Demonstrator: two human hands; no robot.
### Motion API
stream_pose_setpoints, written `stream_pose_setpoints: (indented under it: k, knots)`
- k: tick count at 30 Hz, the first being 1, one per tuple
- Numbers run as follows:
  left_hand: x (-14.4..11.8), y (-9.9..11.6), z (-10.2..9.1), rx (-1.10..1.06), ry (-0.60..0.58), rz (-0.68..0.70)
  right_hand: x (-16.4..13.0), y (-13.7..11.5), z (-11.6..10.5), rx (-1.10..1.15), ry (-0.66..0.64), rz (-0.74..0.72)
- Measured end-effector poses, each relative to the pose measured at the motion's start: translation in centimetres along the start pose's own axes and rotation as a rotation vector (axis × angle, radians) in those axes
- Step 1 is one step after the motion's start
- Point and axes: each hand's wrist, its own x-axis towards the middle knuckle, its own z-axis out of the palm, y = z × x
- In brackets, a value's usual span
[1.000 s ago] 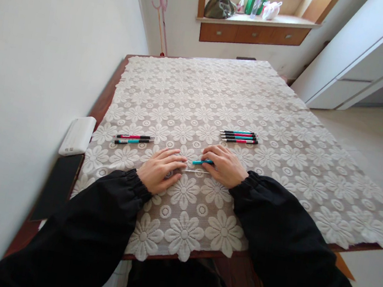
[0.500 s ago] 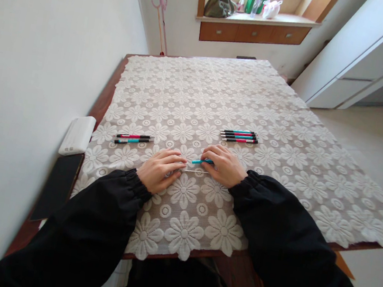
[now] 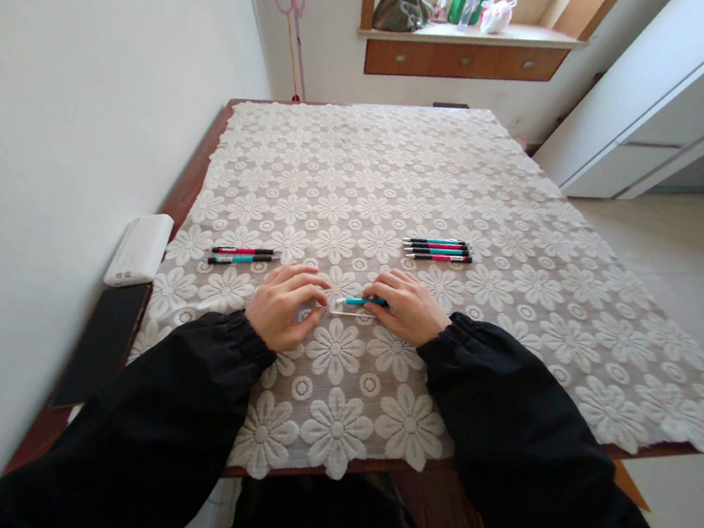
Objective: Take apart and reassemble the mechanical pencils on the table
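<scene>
**Hands working a teal pen and a thin white refill at the near centre of the table**

The right hand (image 3: 408, 306) is pinching a teal pen barrel (image 3: 360, 301) between thumb and fingertips, the fingers closing on its right end while the barrel is lying almost flat on the cloth, pointing left. Just below it a thin white refill (image 3: 345, 312) is lying along the cloth, its left end passing under the curled fingers of the left hand (image 3: 283, 304); whether those fingers are actually gripping the rod or only resting on it cannot be told. Barrel and rod are sitting parallel and close together, which in my judgement suits keeping small parts from rolling and keeping them in line with one another.

Both hands are resting knuckles-up, wrists low on the lace tablecloth (image 3: 406, 166), forearms in black sleeves converging from the near edge. The posture is appearing braced for fine finger work rather than lifting.

Outward, two pens (image 3: 242, 255) are lying side by side to the left, well apart from the hands. A group of four pens (image 3: 438, 249) is lying beyond the right hand. A white power bank (image 3: 139, 250) and a dark phone (image 3: 104, 342) are sitting on the bare wooden table edge (image 3: 189, 178) against the wall.
</scene>
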Motion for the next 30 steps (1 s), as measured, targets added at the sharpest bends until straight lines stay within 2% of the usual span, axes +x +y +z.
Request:
stream_pose_setpoints:
  k: [2,7,30]
  knots:
    - [0.04,0.04,-0.1,0.009,0.003,-0.033,0.0,-0.02,-0.02,0.002,-0.001,-0.003]
    - [-0.01,-0.16,0.08,0.015,-0.084,-0.011,0.03,-0.05,-0.11,-0.016,0.001,0.027]
    - [-0.11,-0.31,0.33,0.011,-0.129,0.002,0.05,-0.3,0.0,-0.051,0.049,0.024]
